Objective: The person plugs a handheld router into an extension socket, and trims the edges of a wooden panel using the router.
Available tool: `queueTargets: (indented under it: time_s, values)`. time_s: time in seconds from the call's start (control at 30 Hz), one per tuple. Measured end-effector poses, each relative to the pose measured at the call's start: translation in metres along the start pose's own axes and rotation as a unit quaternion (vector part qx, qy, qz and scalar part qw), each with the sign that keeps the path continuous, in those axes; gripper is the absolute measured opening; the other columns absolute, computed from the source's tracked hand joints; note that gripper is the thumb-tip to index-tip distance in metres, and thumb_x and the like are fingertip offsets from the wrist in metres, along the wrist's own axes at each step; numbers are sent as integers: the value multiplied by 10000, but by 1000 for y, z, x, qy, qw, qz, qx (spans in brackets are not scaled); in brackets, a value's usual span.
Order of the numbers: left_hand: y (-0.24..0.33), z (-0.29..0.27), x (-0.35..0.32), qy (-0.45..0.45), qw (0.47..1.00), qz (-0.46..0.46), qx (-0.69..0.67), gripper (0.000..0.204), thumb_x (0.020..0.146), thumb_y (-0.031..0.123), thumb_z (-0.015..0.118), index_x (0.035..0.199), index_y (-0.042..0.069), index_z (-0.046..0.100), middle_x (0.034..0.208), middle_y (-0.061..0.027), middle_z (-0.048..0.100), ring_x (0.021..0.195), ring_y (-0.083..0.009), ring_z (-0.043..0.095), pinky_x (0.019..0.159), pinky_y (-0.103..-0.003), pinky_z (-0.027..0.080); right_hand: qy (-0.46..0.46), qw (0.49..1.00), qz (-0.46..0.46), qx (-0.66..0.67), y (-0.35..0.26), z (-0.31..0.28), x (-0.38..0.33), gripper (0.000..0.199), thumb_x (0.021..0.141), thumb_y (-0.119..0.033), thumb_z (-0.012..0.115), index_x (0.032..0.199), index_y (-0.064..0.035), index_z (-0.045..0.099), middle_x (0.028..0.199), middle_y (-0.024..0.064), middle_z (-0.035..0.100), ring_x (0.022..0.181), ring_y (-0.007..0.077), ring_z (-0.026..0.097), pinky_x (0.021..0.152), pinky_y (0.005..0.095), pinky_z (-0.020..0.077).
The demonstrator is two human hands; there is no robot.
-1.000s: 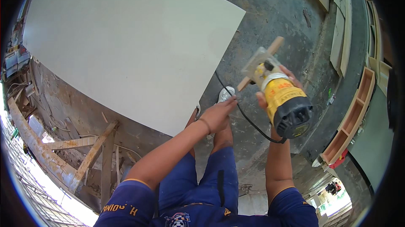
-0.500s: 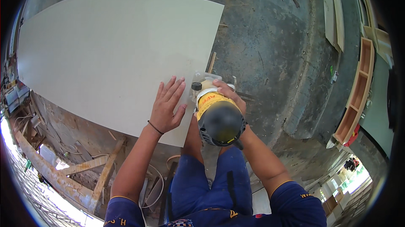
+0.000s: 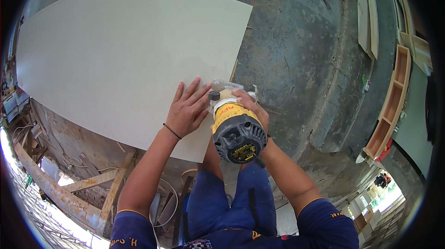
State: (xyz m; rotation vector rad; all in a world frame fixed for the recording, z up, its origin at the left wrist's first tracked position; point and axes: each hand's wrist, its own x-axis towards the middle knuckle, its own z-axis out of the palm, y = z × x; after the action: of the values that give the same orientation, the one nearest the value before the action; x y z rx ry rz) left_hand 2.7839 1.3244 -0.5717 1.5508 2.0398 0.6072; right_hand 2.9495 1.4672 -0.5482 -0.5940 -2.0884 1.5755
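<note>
A large pale board (image 3: 120, 59) lies flat across the upper left. My left hand (image 3: 187, 108) rests palm down on its near right corner, fingers spread. Just to the right, my right hand (image 3: 252, 107) grips a yellow and black trim router (image 3: 235, 128) standing upright on the board's right edge, its clear base (image 3: 227, 87) against the corner. My knees in blue trousers are below the tool.
A grey concrete floor (image 3: 301, 54) spreads to the right. A wooden shelf unit (image 3: 391, 105) and long boards (image 3: 366, 12) lie at the far right. Wooden trestle pieces (image 3: 111, 189), cables and rubble sit at the lower left under the board.
The router came from raised at the right down onto the board's corner. My left hand stayed flat on the board beside it, and the view closed in.
</note>
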Motion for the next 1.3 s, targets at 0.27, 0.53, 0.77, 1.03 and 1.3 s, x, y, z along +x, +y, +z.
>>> queueTargets:
  time_s: [0.27,0.53,0.77,1.03,1.3]
  values:
    - [-7,-8,28,-23,996,27,85,430,897,309,595,1275,111,552,1499,8,398,1444,-231,250,1175,-521,93,43,999,24,20,7,-7,26,429,737,-40,756,1120,-29,563,1175,234,626,1038,344,658,859,364,534]
    - [-20,-17,66,-13,993,45,108,450,922,349,566,1302,108,546,1493,0,404,1440,-208,255,1178,-506,106,52,995,-54,-73,27,-21,67,374,781,-27,707,1133,-27,584,1151,184,656,1011,285,677,842,331,536]
    - [-31,-26,111,5,990,60,129,477,921,345,565,1338,117,516,1480,-6,418,1438,-206,258,1176,-501,131,16,984,-79,-158,62,-40,105,366,791,-61,685,1144,-23,600,1120,129,672,976,265,685,811,324,537]
    - [-41,-39,160,11,980,74,184,505,941,356,527,1391,136,466,1476,0,421,1440,-221,249,1170,-513,143,3,957,-178,-231,76,-58,158,445,641,-252,836,981,-31,652,908,100,680,800,249,693,707,321,548]
    - [-48,-52,209,9,972,61,229,480,955,389,501,1377,160,484,1501,33,385,1439,-224,247,1168,-514,164,42,923,-256,-284,48,-73,221,469,603,-381,884,953,-129,700,903,29,717,828,171,694,726,304,568]
